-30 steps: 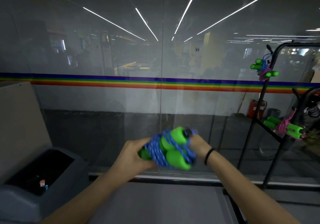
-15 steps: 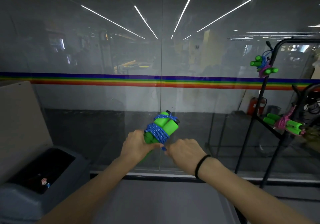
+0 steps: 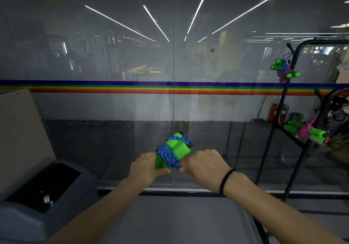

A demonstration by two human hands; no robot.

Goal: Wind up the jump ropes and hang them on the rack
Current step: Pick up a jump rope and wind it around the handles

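Observation:
A jump rope (image 3: 172, 150) with two green foam handles and blue cord wound tightly round them is held in front of me, handles pointing up and right. My left hand (image 3: 146, 166) grips the lower ends of the handles. My right hand (image 3: 204, 165) is closed right beside the bundle, pinching the blue cord's loose end at its lower edge. At the right stands a black metal rack (image 3: 283, 100). A wound bundle with green handles and blue and pink cord (image 3: 284, 69) hangs high on it. Another with pink cord (image 3: 306, 132) hangs lower.
A glass wall (image 3: 113, 64) with a rainbow stripe (image 3: 94, 86) runs across in front of me. A grey bin (image 3: 43, 190) with a dark opening sits at the lower left beside a beige panel (image 3: 20, 130). A grey floor mat (image 3: 179, 219) lies below my arms.
The bundle turned from lying sideways to pointing up and right. My right hand came off the handles' top and now pinches the cord end at the bundle's lower edge.

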